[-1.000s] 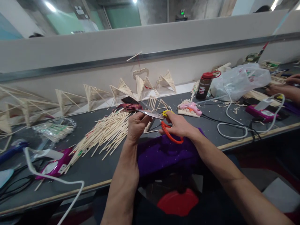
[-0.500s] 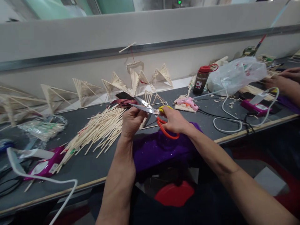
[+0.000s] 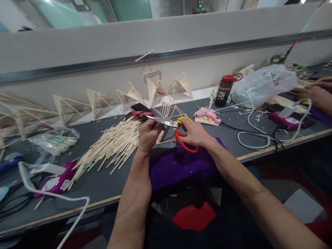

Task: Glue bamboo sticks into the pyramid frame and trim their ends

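Scissors [image 3: 166, 121] with one yellow and one orange-red handle are in my right hand [image 3: 194, 133], its fingers wrapped round the handles and the blades parted. Their blades point left, over the fingertips of my left hand [image 3: 149, 136]. My left hand is closed in a pinch just under the blades; what it pinches is hidden. Behind the hands stands a small frame of thin wooden sticks [image 3: 163, 119], partly covered by them. A pile of loose wooden sticks [image 3: 111, 145] lies left of my left hand. Purple cloth [image 3: 178, 169] hangs below my wrists at the table edge.
Several fanned stick structures [image 3: 129, 92] line the wall. To the right are a pink glue gun [image 3: 207, 115], a red-lidded bottle [image 3: 224, 90], a plastic bag [image 3: 264, 84] and white cable [image 3: 250, 147]. Another person's hands [image 3: 316, 93] work at far right. A magenta device [image 3: 55, 180] sits left.
The view has shifted slightly, so things appear a little further right. The scissor blades look somewhat closer together. Both hands keep nearly the same position relative to each other.
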Demonstrator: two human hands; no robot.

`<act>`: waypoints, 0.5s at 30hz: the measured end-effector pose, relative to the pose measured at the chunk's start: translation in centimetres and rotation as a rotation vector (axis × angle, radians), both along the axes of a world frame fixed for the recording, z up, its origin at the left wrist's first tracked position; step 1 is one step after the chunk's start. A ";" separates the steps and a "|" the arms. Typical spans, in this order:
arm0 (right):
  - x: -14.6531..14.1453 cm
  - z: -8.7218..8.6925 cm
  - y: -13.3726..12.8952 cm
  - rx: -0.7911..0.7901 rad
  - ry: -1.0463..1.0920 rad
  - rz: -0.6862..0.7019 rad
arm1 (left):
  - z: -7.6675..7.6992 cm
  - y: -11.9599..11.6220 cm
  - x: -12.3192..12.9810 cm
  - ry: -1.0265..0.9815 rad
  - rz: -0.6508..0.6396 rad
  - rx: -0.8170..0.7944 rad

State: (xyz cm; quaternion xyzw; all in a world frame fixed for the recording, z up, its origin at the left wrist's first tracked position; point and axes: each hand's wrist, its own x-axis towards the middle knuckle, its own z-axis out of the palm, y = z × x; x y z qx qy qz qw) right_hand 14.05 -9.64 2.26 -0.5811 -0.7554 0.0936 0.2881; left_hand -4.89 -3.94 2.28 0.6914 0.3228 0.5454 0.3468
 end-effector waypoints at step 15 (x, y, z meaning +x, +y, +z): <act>0.7 0.3 -0.3 -0.063 0.005 0.042 | -0.3 -0.1 -0.4 0.163 0.013 0.036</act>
